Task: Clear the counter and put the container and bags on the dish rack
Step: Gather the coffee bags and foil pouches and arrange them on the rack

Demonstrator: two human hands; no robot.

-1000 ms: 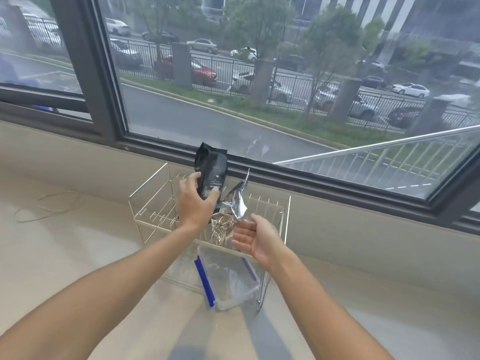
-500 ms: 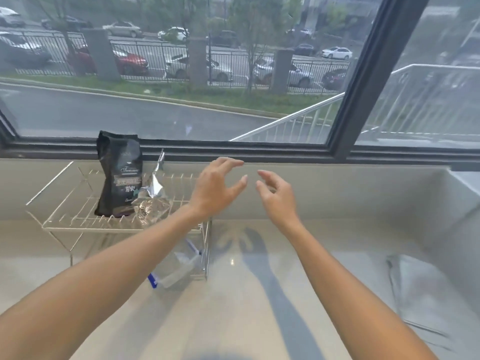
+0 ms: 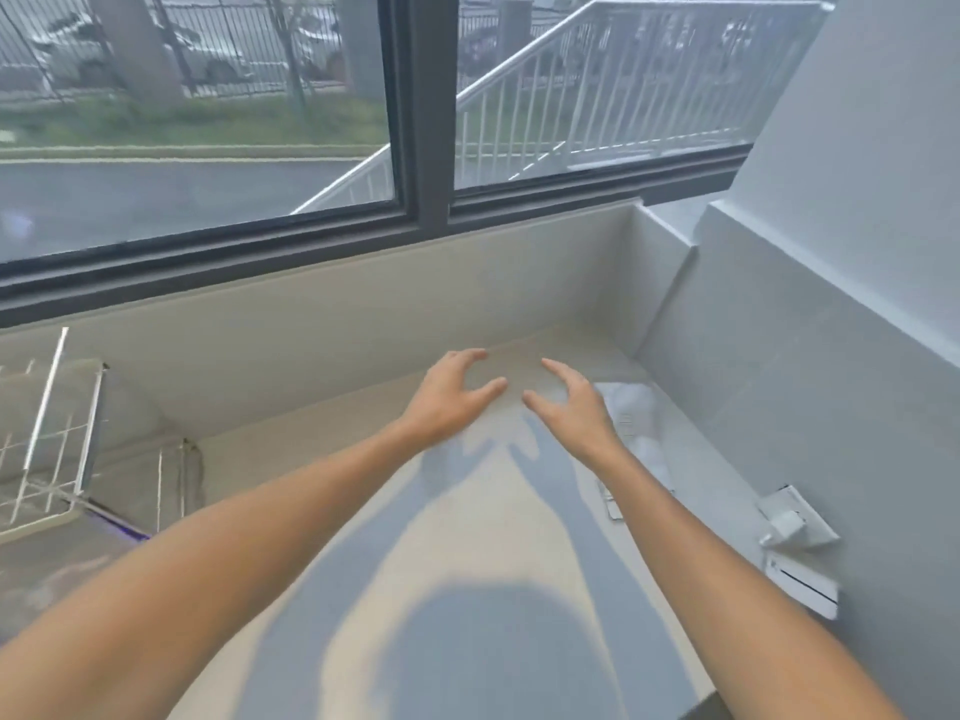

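Both hands, left hand (image 3: 451,402) and right hand (image 3: 571,407), are open and empty; I'd pinch the flat silver bag (image 3: 636,423) just right of them by its near edge.

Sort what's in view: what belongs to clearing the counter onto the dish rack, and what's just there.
Part of the job:
- dish rack, at the left edge
- silvery bag lying flat by the right wall
- left hand and right hand, both empty
- counter

Just there:
- wall socket
- window

Bright daylight through window (image 3: 208,122); soft arm shadows on counter (image 3: 467,537); motion blur throughout; wide-angle bending at edges.
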